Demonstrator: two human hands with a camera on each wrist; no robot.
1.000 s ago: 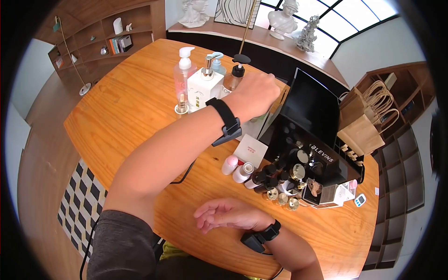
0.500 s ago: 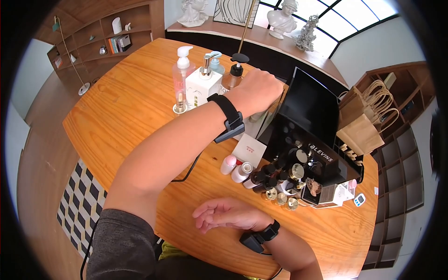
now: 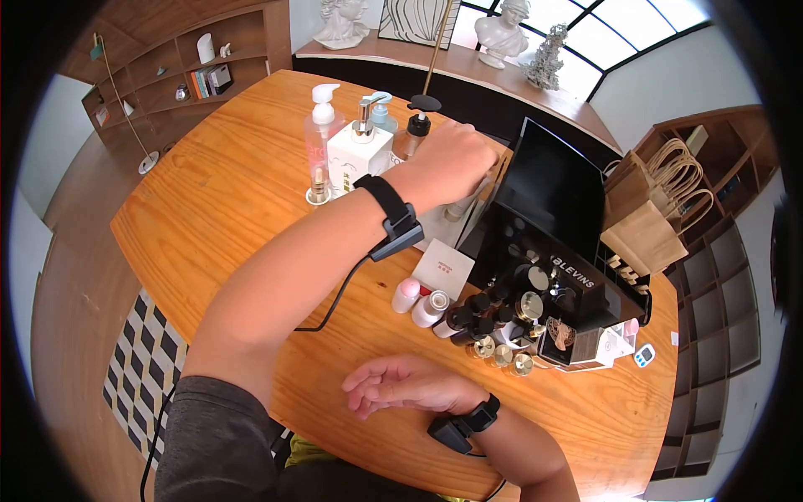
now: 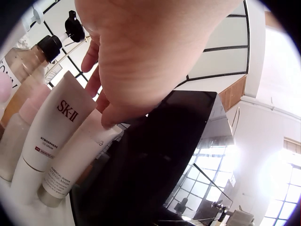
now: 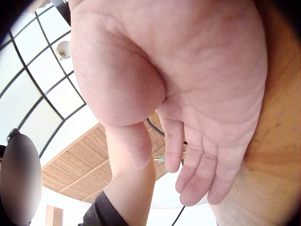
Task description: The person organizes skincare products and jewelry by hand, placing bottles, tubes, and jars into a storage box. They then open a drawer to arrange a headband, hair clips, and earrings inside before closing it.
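My left hand (image 3: 456,163) reaches over the back of the table, behind the cosmetics and next to a black glossy box. In the left wrist view its fingertips lie right at the top of a cream mask tube (image 4: 77,160). Beside that stands a white SK-II tube (image 4: 54,136), overlapping the fingers in part. Whether the fingers pinch a tube, I cannot tell. My right hand (image 3: 414,385) rests near the front of the table, palm turned inward, fingers loosely bent and holding nothing. A white pump bottle (image 3: 360,159) and an amber pump bottle (image 4: 28,70) stand by the left hand.
The black box (image 3: 544,268) marked BLEVINS has a raised dark lid. Before it stand a small white card (image 3: 443,268), a pink-capped bottle (image 3: 406,294) and several gold-capped jars. Paper bags (image 3: 648,226) stand at the right. A cable (image 3: 339,305) crosses the table under the left wrist.
The head view has shifted slightly, moving the table things a little left. My left wrist has shifted slightly left, its hand still by the black box. The right hand stays in place.
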